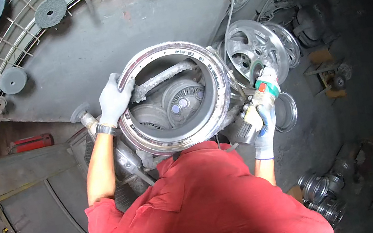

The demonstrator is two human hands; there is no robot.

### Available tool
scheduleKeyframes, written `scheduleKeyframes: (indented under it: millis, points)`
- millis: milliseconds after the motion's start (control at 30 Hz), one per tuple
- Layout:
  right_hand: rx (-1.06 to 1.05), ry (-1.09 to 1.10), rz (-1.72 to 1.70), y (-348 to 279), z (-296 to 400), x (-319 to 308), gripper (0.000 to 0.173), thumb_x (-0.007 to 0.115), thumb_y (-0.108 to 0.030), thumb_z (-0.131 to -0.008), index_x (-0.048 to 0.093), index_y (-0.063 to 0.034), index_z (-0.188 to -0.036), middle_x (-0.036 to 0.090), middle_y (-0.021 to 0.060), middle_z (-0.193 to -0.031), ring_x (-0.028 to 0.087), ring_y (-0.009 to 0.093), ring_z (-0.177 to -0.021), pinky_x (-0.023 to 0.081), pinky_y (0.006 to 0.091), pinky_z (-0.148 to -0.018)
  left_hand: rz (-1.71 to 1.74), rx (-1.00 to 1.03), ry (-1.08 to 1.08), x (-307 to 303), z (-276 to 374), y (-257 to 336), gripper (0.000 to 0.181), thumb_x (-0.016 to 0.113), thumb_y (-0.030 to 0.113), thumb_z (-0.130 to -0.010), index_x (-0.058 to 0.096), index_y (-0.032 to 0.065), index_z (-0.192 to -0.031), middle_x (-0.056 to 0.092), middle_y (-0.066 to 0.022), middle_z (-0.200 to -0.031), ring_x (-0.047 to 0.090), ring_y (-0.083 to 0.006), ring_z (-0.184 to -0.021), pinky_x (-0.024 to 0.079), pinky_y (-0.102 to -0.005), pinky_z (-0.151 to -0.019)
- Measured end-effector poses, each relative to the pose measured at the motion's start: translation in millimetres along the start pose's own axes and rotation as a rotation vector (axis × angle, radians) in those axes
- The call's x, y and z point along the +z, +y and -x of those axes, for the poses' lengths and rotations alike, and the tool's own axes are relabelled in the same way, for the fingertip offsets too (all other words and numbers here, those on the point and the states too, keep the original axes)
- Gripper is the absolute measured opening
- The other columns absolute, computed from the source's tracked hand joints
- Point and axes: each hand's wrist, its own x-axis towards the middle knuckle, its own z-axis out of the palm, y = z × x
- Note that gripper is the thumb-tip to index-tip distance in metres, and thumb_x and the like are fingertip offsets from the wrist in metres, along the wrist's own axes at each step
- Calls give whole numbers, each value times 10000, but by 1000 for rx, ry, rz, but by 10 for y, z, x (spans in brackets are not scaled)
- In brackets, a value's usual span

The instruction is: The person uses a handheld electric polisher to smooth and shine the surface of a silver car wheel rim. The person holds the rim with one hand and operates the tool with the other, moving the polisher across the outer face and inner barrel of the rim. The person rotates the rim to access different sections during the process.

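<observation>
A bare metal wheel rim barrel (223, 85) lies in front of my chest, with a row of holes around its flange. My left hand (115, 100), in a light grey glove, grips the rim's left edge, thumb on the inner side. In my gloved right hand (263, 115) is an angle grinder (265, 87) with green and red parts, held to the right of the rim. Its disc (256, 69) points away from me and appears apart from the rim. Through the rim's opening I see a dusty bar (165, 77) and dark wheels (183, 98) below.
A spoked alloy wheel (256, 47) leans at the right, with a cable (232, 10) hanging before it. Buffing wheels (51, 12) hang on a wire rack (13, 38) at upper left. A buffing spindle (87, 119) stands beside my left wrist. More rims (315, 187) lie at lower right.
</observation>
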Motion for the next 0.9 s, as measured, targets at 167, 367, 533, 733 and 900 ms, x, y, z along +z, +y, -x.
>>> scheduleKeyframes:
  millis: [167,367,533,733,900]
  points:
    - [-2,-35,-52,-11,13,-89,515,652,-149,-968,439,-34,-1422,631,156,-1186,703,275,-949,645,412,-734,52,-66,108,32,153,64,385,700,431,-916,600,61,-880,671,-190,-801,655,-434,-798,507,-490,-723]
    - [-7,-160,108,-30,-71,229,523,633,-177,-979,429,-62,-1447,619,156,-1230,694,267,-985,644,427,-771,486,-349,400,429,1016,-246,229,738,207,-913,619,12,-899,635,-116,-707,607,-293,-654,507,-432,-682]
    - [109,-290,200,119,-245,696,589,630,-95,-974,365,-89,-1500,640,161,-1120,710,260,-901,633,394,-722,366,-451,602,854,1703,-251,202,702,136,-924,620,11,-1059,648,-164,-1062,639,-275,-877,518,-391,-770]
    - [-72,-670,779,457,-312,1385,873,805,-170,-848,329,-10,-1561,576,191,-1358,613,267,-1207,500,388,-1031,906,-304,260,350,1799,273,419,660,120,-1000,507,31,-1380,619,-101,-1248,621,-182,-1121,526,-332,-933]
    - [13,-1049,894,759,-177,1796,956,821,-282,-799,324,-27,-1574,529,263,-1468,550,382,-1349,400,441,-1150,1970,-289,-72,642,1689,604,593,601,390,-1046,437,47,-1501,542,-106,-1449,541,-237,-1331,453,-397,-1105]
